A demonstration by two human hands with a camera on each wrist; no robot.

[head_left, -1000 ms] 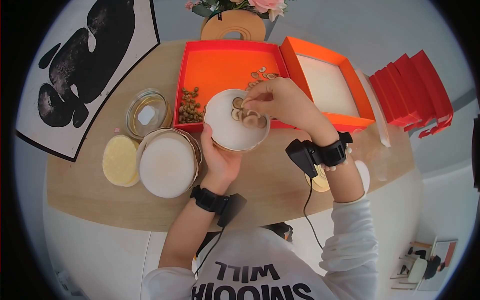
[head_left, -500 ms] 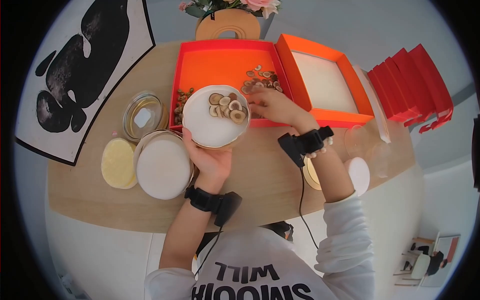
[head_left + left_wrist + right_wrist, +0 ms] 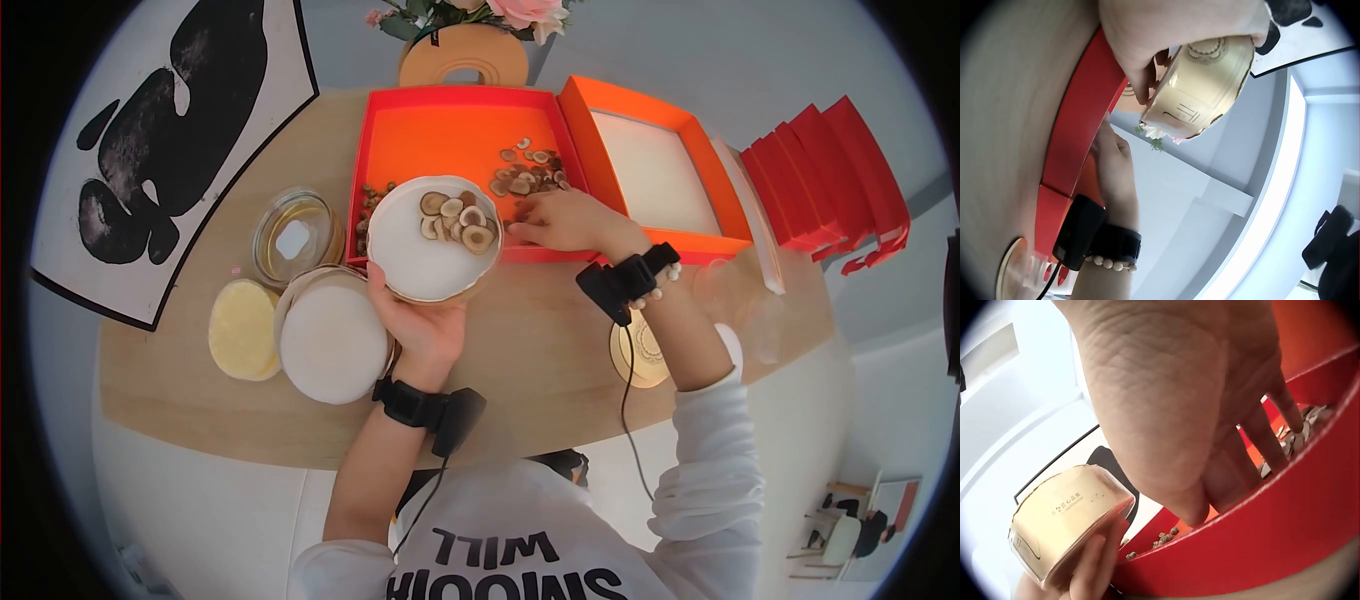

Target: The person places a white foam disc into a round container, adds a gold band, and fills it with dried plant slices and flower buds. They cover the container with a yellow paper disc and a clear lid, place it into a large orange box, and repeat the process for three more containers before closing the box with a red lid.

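Observation:
In the head view my left hand (image 3: pixel 425 325) holds a shallow round tub (image 3: pixel 400 250) with a white inside, tilted towards the camera. Its outside is gold with printed marks, as both wrist views show. Round tan slices with brown rims (image 3: pixel 462 220) lie together at the tub's upper right. My right hand (image 3: pixel 572 220) reaches over the front wall of a red box with an orange inside (image 3: pixel 440 125). In the right wrist view its fingers (image 3: pixel 1244 453) point down, spread apart, at a heap of similar slices (image 3: pixel 525 178). The heap partly hides behind that hand.
Small brown balls (image 3: pixel 370 205) lie in the box's left part, partly behind the tub. An orange-rimmed box (image 3: pixel 655 165) adjoins on the right. Left stand a glass jar (image 3: pixel 293 238), a yellow disc (image 3: pixel 243 330) and a white round piece (image 3: pixel 335 335). A gold disc (image 3: pixel 640 350) lies right.
My right hand has gone from above the tub, where it let slices down, to the heap in the box. The left hand has shifted the tub a little left.

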